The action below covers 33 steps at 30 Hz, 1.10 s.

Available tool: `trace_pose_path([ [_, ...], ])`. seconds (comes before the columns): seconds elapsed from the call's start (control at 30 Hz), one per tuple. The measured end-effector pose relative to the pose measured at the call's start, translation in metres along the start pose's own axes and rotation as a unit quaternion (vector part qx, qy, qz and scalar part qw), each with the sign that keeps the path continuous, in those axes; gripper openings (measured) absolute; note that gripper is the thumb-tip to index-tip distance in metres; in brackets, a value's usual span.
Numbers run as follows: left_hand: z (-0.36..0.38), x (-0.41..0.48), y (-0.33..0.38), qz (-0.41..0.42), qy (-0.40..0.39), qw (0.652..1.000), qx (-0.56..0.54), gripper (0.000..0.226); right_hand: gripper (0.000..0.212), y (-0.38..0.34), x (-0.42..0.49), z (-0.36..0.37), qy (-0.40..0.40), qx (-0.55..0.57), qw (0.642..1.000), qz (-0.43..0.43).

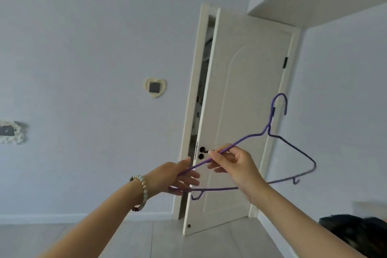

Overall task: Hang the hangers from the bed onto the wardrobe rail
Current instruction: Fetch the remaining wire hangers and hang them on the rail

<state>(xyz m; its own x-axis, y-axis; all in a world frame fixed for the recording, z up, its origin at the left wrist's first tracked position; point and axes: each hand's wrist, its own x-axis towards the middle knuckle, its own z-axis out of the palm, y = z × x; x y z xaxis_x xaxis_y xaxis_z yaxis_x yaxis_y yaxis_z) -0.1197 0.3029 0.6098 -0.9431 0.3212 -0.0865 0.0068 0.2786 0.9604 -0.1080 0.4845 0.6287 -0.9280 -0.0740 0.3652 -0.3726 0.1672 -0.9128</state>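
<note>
Ideally, with the left grip (182,176) holding a corner of the hanger (268,130) and the right grip (234,165) pinching its upper wire, the person should carry it hook-up toward the rail.

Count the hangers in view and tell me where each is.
1: a purple hanger, held up before the white door, left hand gripping one corner, right hand pinching its sloping arm. More may lie out of view.
</note>
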Motion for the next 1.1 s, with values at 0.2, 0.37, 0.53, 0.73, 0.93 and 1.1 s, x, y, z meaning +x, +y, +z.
trace_pose_path([
  [0.2,0.110,0.008,0.081,0.113,-0.104,0.988,-0.016,0.052,0.017,-0.028,-0.052,-0.128,0.135,-0.017,0.990,-0.039],
  [0.37,0.224,0.016,0.137,0.177,-0.165,0.970,-0.028,0.048,0.013,-0.050,-0.105,-0.238,0.210,-0.031,0.975,-0.060],
  [0.53,0.330,0.025,0.186,0.227,-0.181,0.956,-0.035,0.049,0.011,-0.064,-0.142,-0.341,0.264,-0.020,0.962,-0.061],
  [0.73,0.435,0.029,0.238,0.271,-0.212,0.937,-0.060,0.046,0.006,-0.079,-0.181,-0.438,0.329,0.013,0.942,-0.067],
  [0.93,0.534,0.025,0.276,0.289,-0.226,0.922,-0.127,0.046,0.010,-0.098,-0.214,-0.513,0.385,0.010,0.919,-0.081],
  [1.1,0.605,0.019,0.305,0.299,-0.242,0.900,-0.203,0.046,0.020,-0.108,-0.230,-0.562,0.434,-0.003,0.894,-0.110],
])
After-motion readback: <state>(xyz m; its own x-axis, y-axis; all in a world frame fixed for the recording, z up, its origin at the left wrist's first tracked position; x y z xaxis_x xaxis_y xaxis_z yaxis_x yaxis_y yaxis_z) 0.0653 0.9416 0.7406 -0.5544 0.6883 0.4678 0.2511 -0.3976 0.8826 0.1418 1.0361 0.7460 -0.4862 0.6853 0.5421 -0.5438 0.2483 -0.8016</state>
